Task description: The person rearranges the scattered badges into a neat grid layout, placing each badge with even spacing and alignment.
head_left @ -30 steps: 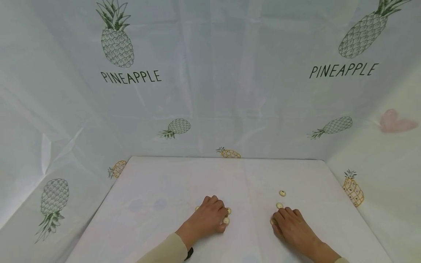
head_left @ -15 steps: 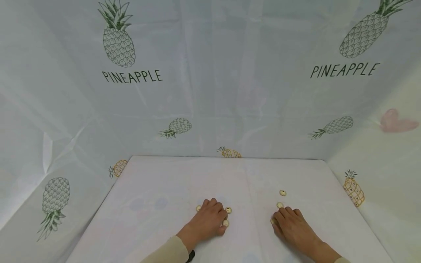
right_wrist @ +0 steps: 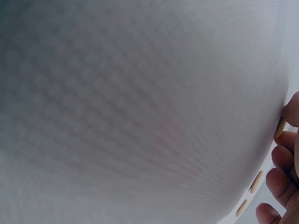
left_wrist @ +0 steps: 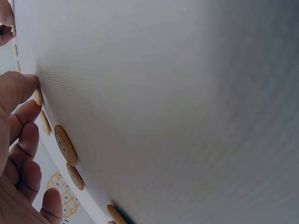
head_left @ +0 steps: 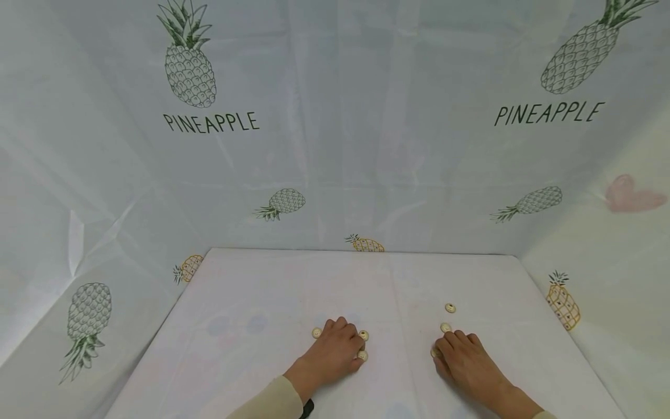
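Small round wooden buttons lie flat on the white-covered table. In the head view my left hand point(head_left: 336, 353) pinches one button point(head_left: 363, 355) between thumb and index finger. Just beyond its knuckles is another button point(head_left: 363, 335), and a further one point(head_left: 316, 332) sits to the left. The left wrist view shows the pinched button point(left_wrist: 38, 97) at the table surface, with several more beneath the palm. My right hand point(head_left: 466, 362) grips a button point(head_left: 434, 352) by its edges; the right wrist view shows this button point(right_wrist: 280, 127) between thumb and fingertip, partly hidden.
Beyond the right hand, two buttons point(head_left: 445, 327) lie in a rough line toward the back. The table point(head_left: 262, 279) is enclosed by hanging sheets point(head_left: 356, 145) printed with pineapples at the back and on both sides.
The left hand has shifted slightly right, and its pinched button moved a little toward the person and then right. The right hand stays put on its button.
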`<state>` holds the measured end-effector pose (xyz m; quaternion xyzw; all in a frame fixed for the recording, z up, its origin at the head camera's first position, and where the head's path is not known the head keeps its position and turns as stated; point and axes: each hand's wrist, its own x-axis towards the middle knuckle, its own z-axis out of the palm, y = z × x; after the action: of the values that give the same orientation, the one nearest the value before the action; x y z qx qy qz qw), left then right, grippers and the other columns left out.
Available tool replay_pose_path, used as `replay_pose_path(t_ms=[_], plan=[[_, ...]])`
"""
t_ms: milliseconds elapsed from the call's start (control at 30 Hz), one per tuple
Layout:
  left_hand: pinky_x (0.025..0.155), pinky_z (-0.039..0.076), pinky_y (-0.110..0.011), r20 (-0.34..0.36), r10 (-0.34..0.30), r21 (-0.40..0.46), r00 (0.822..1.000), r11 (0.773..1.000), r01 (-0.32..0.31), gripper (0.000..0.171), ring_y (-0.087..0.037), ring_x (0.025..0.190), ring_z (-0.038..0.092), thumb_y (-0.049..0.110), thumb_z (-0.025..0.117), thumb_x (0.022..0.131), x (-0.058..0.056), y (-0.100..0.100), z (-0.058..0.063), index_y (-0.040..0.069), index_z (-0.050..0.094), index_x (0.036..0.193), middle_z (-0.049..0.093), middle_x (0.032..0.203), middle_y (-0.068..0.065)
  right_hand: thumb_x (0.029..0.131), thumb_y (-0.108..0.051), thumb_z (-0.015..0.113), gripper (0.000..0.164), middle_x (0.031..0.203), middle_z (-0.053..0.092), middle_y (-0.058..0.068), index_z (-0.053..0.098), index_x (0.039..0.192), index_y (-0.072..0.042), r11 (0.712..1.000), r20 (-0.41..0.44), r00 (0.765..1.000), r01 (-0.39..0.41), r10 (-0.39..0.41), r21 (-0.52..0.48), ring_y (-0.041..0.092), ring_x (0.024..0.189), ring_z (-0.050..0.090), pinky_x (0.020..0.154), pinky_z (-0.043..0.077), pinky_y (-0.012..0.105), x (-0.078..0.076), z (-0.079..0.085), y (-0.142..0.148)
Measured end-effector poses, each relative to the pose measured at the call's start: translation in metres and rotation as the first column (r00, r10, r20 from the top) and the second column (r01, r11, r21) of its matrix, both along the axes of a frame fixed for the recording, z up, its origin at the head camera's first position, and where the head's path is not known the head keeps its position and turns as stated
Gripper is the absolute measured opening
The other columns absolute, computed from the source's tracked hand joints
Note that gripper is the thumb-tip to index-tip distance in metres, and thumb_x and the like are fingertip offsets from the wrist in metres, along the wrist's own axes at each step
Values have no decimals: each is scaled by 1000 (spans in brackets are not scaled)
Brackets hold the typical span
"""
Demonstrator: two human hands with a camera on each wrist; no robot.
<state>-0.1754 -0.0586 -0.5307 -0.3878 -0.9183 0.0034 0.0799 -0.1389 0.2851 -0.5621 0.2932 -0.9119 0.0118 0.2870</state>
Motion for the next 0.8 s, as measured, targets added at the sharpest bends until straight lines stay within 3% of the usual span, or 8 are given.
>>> replay_pose_path(t_ms=[633, 800], plan=[[82, 35, -31, 16, 54, 22, 998, 998, -55, 25, -11, 90, 40, 52, 69, 99, 0, 3, -9, 29, 74, 107, 60, 99, 13, 103, -40, 61, 22, 85, 45, -15, 58, 90, -22, 1000, 21, 1000, 10, -10, 8, 6, 79, 39, 70, 35, 29, 2, 0, 0], [82, 35, -31, 15, 54, 39, 998, 998, -54, 23, -11, 90, 40, 51, 70, 99, -1, 3, -9, 29, 74, 105, 60, 98, 13, 96, -37, 70, 19, 86, 46, -15, 58, 90, -22, 1000, 39, 999, 24, -24, 18, 7, 79, 42, 70, 36, 30, 1, -1, 1]])
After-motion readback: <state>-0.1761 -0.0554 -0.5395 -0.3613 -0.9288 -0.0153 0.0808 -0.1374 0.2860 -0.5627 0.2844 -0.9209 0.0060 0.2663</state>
